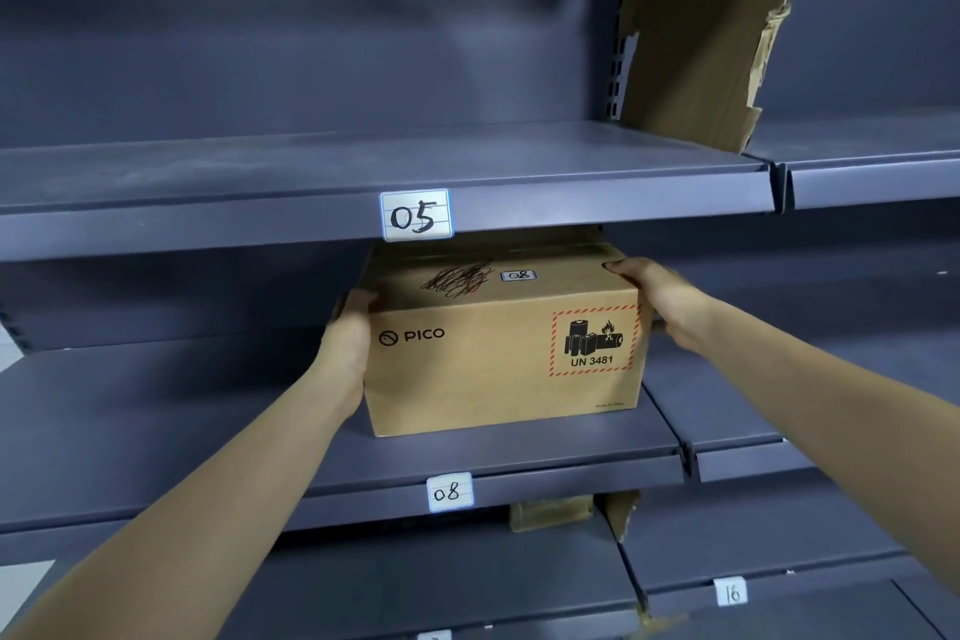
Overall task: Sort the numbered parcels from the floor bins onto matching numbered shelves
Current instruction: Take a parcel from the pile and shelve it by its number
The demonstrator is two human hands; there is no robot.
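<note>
A brown cardboard parcel [483, 369] printed PICO, with a UN 3481 battery warning and a small label 08 on its top, stands on the grey shelf [208, 431] tagged 08 [450, 492]. My left hand [345, 343] grips the parcel's left side, fingers curled over the top edge. Opposite it, my right hand [660, 299] holds the right side, with fingertips on the top right corner. The parcel's rear is hidden under the shelf above, tagged 05 [415, 215].
The 05 shelf [363, 172] above is bare. A torn cardboard sheet [701, 26] leans at the upper right upright. Another shelf bay [737, 431] adjoins on the right. Below sit cardboard scraps [556, 512] and a shelf tagged 16 [731, 591].
</note>
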